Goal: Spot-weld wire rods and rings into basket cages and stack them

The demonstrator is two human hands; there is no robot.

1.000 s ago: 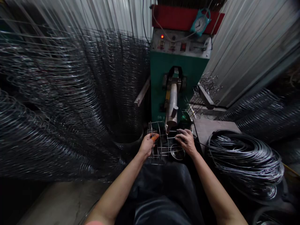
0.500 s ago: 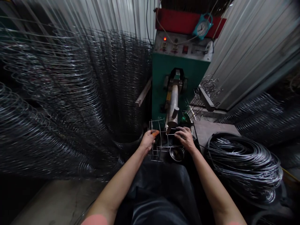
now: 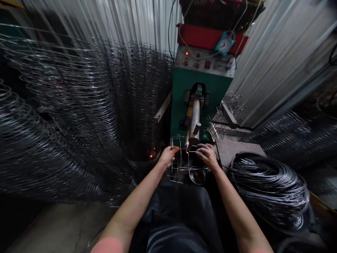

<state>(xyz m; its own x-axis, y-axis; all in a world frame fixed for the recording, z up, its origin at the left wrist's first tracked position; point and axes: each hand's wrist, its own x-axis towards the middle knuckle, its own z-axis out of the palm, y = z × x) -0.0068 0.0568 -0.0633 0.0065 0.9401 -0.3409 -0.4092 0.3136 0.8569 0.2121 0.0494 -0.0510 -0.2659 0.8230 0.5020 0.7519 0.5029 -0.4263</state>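
Left hand (image 3: 167, 157): grasping the wire basket frame (image 3: 181, 169) at its far side, an orange finger cot (image 3: 176, 150) on one finger.
Right hand (image 3: 207, 156): fingers closed on a wire of that frame.
Frame: held between both hands, its far part just under the metal electrode arm (image 3: 194, 119) of the green spot welder (image 3: 184, 91), which puts the wires at the arm's tip.
Around: steel bowl (image 3: 197, 176) near the hands; coiled wire (image 3: 268, 189) right; stacked wire rings (image 3: 65, 105) left.

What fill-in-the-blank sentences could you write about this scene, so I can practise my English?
1. The left hand, which holds a wire cage, has an ____ cover on one finger.
2. The machine ahead of the hands has a ____ body.
3. The large coil of wire lies to the ____ of the right hand.

Missing words: orange; green; right.
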